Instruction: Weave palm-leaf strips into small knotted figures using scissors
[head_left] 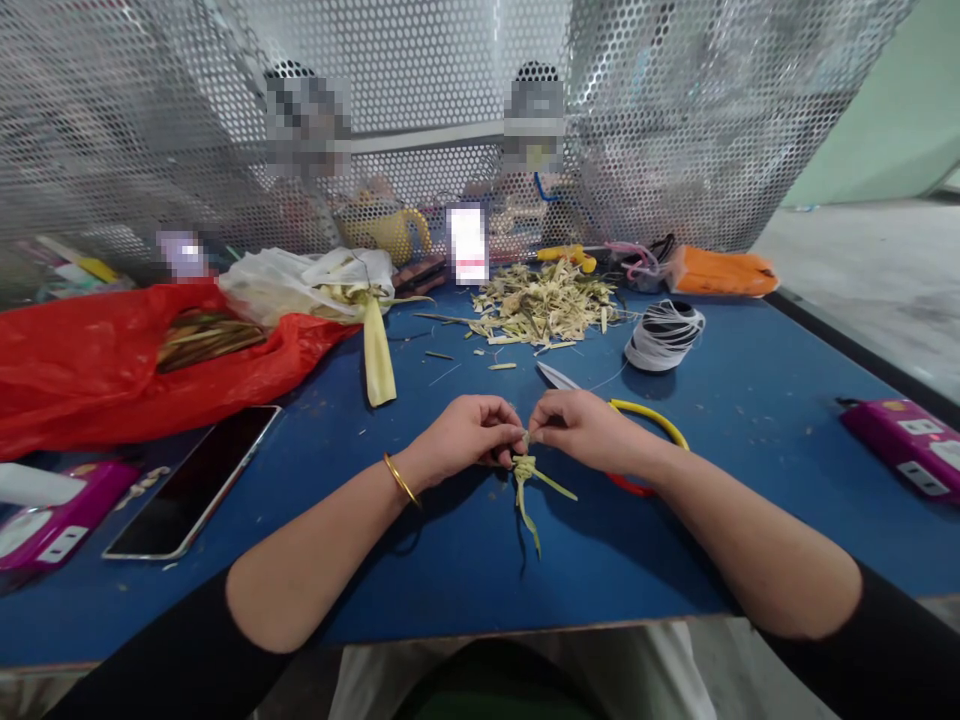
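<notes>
A small knotted figure of pale green husk strips (525, 468) hangs between my hands, its loose ends trailing down toward the table. My left hand (480, 430), with a gold bangle at the wrist, pinches it from the left. From the right, my right hand (577, 425) pinches at its top, fingertips close to the left ones. Exactly what lies between the right fingertips is too small to see. Beneath my right hand and forearm lie scissors (651, 412) with yellow and red handles, blades pointing away to the left. A spool of white thread (664, 337) stands just beyond them.
A heap of dry husk scraps (551, 305) lies at the back of the blue table (450, 580). Leftward are a husk leaf (378, 360), a red plastic bag (300, 345), a phone (199, 485) and a magenta power strip (75, 515). Another magenta power strip (900, 440) sits right. A perforated metal screen (420, 60) closes the back.
</notes>
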